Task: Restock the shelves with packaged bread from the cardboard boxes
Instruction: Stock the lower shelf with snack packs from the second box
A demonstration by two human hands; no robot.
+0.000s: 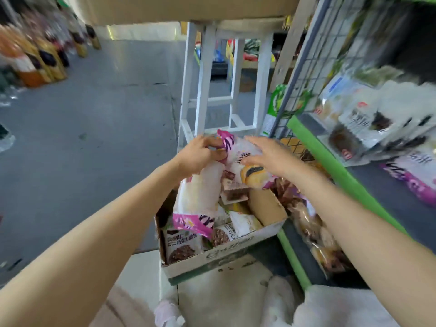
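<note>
Both hands on a bread pack above the open box

The left hand pinches the purple-and-white bread pack over the cardboard box on the floor; the right hand lies flat-fingered on it. A white stool stands behind, the green-edged shelf alongside.

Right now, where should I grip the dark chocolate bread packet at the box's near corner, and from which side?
Pinch the chocolate bread packet by its top edge, coming from above: it stands upright against the cardboard box wall, with the purple-and-white bag draped over that edge, so likely lift that aside first.
</note>
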